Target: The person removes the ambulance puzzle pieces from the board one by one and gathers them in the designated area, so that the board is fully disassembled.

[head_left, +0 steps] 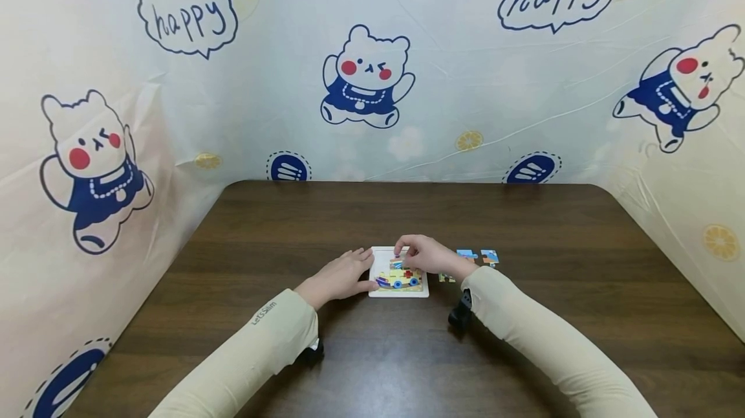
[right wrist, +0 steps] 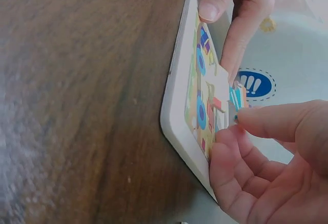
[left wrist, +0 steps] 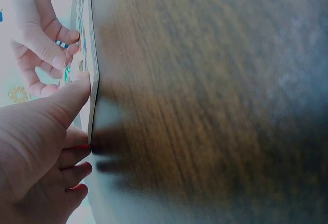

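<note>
A white-framed jigsaw board (head_left: 399,295) lies on the table, partly filled with pieces that picture a yellow vehicle with blue wheels (right wrist: 201,117). Along the board's left side rests my left hand (head_left: 340,275), fingers extended, its thumb touching the near left corner. My right hand (head_left: 427,253) is over the board's upper right part. Between thumb and fingertips it pinches a small jigsaw piece (right wrist: 236,97) with teal stripes, seen in the right wrist view. The fingers hide part of that piece and of the board. Both hands also show in the left wrist view.
Several loose jigsaw pieces (head_left: 489,257) lie right of the board, some partly behind the right hand and wrist. The brown wooden table (head_left: 262,230) reaches back to a printed cloth backdrop (head_left: 454,88).
</note>
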`<action>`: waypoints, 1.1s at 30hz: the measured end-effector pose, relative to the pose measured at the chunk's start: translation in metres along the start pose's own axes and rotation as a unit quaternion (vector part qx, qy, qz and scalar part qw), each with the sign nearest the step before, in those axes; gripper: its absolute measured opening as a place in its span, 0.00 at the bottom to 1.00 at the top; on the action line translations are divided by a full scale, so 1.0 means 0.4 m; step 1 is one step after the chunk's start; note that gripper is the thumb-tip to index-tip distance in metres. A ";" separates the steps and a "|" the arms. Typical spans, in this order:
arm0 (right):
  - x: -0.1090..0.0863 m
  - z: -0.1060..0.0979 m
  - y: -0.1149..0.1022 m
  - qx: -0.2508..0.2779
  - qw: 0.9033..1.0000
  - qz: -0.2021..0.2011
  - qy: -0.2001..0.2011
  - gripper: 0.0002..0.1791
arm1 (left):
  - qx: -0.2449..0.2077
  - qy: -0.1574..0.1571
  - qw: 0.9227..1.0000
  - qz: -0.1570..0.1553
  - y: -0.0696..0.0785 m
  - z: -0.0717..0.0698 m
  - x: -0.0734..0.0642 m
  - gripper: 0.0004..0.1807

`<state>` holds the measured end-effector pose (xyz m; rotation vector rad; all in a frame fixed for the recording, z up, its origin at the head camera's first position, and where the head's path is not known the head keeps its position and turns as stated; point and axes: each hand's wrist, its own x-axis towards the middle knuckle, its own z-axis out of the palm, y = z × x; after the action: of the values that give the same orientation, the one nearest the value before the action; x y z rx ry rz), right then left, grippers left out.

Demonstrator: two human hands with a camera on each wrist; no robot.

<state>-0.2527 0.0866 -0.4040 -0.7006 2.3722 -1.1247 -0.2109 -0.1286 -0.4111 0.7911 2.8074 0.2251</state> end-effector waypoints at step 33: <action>-0.050 -0.085 0.030 0.039 0.999 0.009 0.023 0.08 | 0.004 -0.001 1.000 -0.005 0.003 0.002 0.000 0.39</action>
<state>-0.2593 0.1250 -0.3907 -0.6329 2.3540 -1.2317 -0.2103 -0.1276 -0.4116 0.7788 2.8119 0.2113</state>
